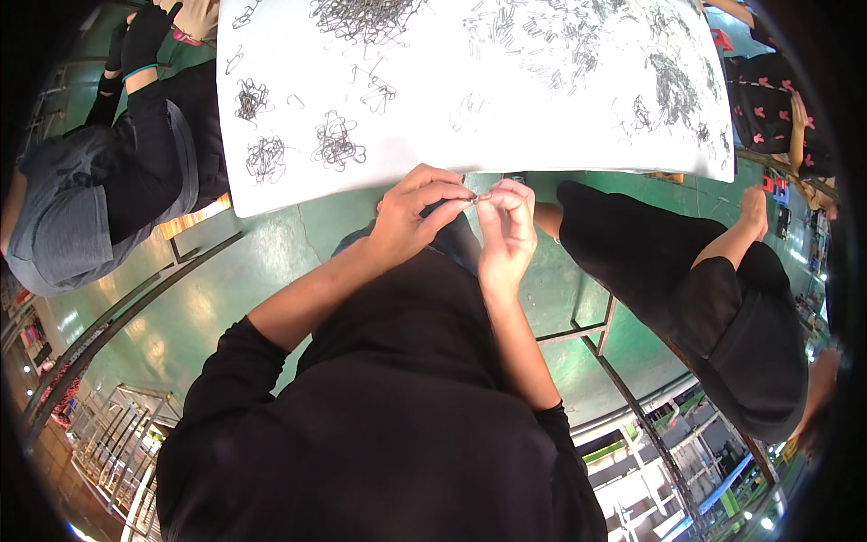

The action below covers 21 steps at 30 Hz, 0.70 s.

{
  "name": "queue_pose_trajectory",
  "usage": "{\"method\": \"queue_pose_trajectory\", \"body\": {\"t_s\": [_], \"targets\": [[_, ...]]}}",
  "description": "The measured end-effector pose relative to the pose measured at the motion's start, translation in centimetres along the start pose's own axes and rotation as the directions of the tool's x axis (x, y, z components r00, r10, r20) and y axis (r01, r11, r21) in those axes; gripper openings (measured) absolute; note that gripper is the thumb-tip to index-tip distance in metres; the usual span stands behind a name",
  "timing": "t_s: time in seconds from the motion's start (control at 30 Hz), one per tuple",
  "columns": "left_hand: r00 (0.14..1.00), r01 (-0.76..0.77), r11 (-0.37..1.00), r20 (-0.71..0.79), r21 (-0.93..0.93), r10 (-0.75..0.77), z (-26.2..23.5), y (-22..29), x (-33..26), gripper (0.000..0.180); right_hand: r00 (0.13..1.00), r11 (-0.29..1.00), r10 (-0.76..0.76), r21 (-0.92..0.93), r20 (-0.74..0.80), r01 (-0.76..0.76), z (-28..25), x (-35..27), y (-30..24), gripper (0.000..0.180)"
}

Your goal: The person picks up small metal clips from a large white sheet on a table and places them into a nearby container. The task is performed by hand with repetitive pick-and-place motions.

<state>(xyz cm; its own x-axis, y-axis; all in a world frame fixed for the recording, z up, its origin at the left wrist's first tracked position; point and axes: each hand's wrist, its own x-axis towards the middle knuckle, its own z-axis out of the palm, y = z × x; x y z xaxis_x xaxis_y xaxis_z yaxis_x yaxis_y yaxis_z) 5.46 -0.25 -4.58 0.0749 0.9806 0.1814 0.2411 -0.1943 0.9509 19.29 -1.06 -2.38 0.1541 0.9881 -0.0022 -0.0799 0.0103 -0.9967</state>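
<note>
My left hand (411, 217) and my right hand (508, 233) meet just off the near edge of the white table (406, 154). Thumb and fingers of each are pinched on a small dark wire piece (474, 200). Fingertips cover most of that piece, so its full shape is hidden. On the tabletop beyond lie a pile of bent wire hooks (340, 143), a second pile of hooks (266, 159), and a large tangled wire heap (366, 18). Many short oblong wire links (551, 41) are scattered farther right.
At left sits a person in grey and black (99, 190), wearing dark gloves. Another person in black (713, 298) sits close on my right, and a person in a patterned top (768, 108) is at the table's right end. Metal frame bars (623, 388) stand on the green floor (262, 280).
</note>
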Motion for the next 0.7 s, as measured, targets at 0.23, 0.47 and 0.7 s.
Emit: {"method": "queue_pose_trajectory", "body": {"t_s": [0.23,0.47,0.7], "targets": [[0.936,-0.349,0.821,0.117,0.453,0.333,-2.4,-9.1,10.4,0.026,0.993,0.985,-0.087,-0.145,0.081,0.098,-1.2,-0.1,0.3,0.006],[0.791,-0.611,0.463,0.519,0.642,0.325,-2.2,-12.3,16.0,0.023,0.994,0.983,-0.072,-0.165,0.085,0.086,-1.5,-0.9,1.1,0.006],[0.992,-0.111,0.766,0.122,0.633,0.043,-1.2,-9.8,13.6,0.02,0.995,0.972,-0.086,-0.216,0.049,0.095,-1.3,-1.9,2.1,0.006]]}}
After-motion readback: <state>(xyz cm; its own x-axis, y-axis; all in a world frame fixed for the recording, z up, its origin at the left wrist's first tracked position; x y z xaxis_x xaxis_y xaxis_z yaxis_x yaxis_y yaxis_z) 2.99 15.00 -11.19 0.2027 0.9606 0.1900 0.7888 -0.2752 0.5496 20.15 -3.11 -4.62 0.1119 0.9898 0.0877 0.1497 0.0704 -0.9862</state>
